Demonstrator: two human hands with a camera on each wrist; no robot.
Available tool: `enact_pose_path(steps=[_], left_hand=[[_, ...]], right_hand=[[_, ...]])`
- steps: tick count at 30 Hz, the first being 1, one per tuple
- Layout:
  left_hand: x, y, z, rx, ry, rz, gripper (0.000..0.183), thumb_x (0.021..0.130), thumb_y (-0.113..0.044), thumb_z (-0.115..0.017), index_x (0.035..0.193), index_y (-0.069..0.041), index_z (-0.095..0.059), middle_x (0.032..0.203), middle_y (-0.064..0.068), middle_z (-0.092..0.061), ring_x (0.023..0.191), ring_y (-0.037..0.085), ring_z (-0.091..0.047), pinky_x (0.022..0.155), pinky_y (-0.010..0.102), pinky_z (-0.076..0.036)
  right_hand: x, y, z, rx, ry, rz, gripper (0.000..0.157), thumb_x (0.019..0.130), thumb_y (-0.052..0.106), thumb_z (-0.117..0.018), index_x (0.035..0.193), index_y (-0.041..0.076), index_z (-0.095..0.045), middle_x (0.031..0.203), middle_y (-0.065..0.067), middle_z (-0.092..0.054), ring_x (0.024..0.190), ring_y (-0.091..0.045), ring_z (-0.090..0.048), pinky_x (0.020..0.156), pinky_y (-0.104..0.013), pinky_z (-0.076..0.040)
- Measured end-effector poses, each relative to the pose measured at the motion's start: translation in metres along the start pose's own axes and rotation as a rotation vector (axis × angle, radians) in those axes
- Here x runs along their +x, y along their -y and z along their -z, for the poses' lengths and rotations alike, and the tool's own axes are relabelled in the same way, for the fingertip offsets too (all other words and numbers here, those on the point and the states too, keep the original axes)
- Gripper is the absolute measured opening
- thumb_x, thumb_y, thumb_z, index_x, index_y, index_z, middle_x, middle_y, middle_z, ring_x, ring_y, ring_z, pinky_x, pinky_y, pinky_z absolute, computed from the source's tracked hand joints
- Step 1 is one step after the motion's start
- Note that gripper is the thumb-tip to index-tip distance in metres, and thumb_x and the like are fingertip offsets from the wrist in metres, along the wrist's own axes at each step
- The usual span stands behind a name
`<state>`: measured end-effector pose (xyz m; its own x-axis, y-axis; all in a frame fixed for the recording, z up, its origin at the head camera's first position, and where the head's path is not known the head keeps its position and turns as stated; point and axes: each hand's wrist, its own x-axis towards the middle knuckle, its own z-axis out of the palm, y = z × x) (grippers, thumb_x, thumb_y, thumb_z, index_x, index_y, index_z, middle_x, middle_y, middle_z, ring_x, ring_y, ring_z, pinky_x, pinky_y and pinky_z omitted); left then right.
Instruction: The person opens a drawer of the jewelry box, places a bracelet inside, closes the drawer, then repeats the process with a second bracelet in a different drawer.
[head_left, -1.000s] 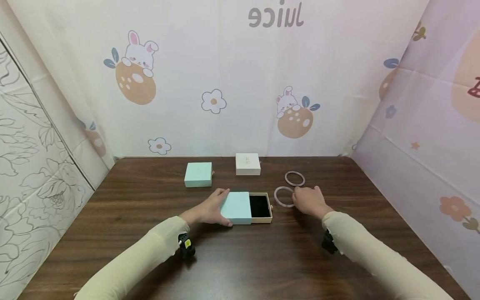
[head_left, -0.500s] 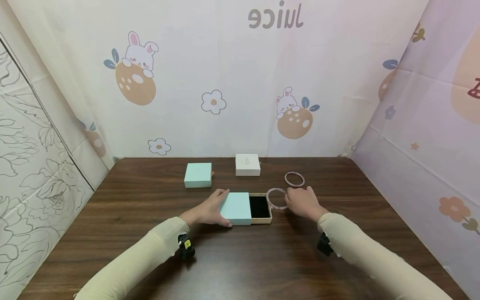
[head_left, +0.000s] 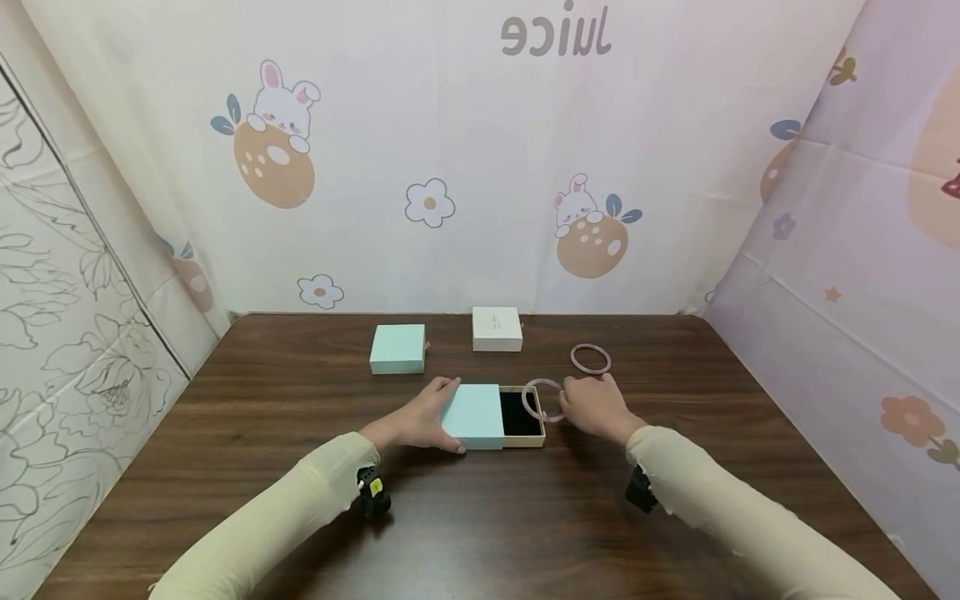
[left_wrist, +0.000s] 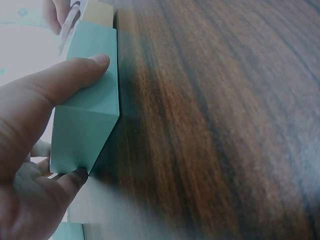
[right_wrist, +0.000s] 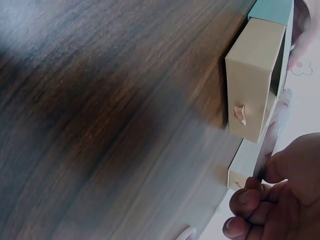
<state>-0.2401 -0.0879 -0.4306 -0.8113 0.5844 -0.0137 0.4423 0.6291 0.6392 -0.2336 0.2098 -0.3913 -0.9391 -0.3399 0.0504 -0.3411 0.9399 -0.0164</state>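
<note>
My left hand (head_left: 420, 418) grips the mint sleeve (head_left: 474, 412) of a drawer box by its left end, thumb on the front side and fingers at the back. From the sleeve's right end the cream drawer (head_left: 534, 442) is pulled part way out, showing a black lining (head_left: 517, 414). My right hand (head_left: 598, 407) pinches a pale pinkish bangle (head_left: 528, 403) by its right side; the bangle's left part overlaps the drawer's opening in the head view. In the right wrist view a small ribbon tab (right_wrist: 240, 114) shows on the drawer's end.
Another mint box (head_left: 397, 350) stands at the back left, and a white box (head_left: 497, 330) near the table's back edge. A second bangle (head_left: 591, 358) lies behind my right hand. A printed curtain (head_left: 487, 242) hangs behind the wooden table (head_left: 510, 525).
My right hand has carried the bangle leftward from the table to over the drawer. The left hand and the box it holds have stayed in place.
</note>
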Motion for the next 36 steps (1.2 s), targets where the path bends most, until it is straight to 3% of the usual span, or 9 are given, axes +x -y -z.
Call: enact_pose_path(steps=[29,36], left_hand=[[0.0,0.0,0.002,-0.007,0.004,-0.012,0.11,0.069,-0.031,-0.086,0.149,0.005,-0.02,0.14,0.02,-0.03,0.12,0.028,-0.04,0.098,0.041,-0.037],[0.002,0.002,0.001,-0.008,0.007,-0.015,0.111,0.069,-0.031,-0.086,0.149,0.006,-0.019,0.14,0.02,-0.03,0.121,0.029,-0.04,0.098,0.041,-0.037]], right_hand=[[0.01,0.016,-0.004,0.002,0.063,0.016,0.029,0.098,0.017,-0.044,0.072,0.011,-0.053,0.062,-0.001,-0.053,0.062,-0.021,-0.054,0.076,-0.05,-0.036],[0.01,0.019,-0.003,-0.015,0.034,0.035,0.03,0.097,0.017,-0.044,0.069,0.011,-0.051,0.062,-0.002,-0.053,0.065,-0.024,-0.058,0.078,-0.051,-0.037]])
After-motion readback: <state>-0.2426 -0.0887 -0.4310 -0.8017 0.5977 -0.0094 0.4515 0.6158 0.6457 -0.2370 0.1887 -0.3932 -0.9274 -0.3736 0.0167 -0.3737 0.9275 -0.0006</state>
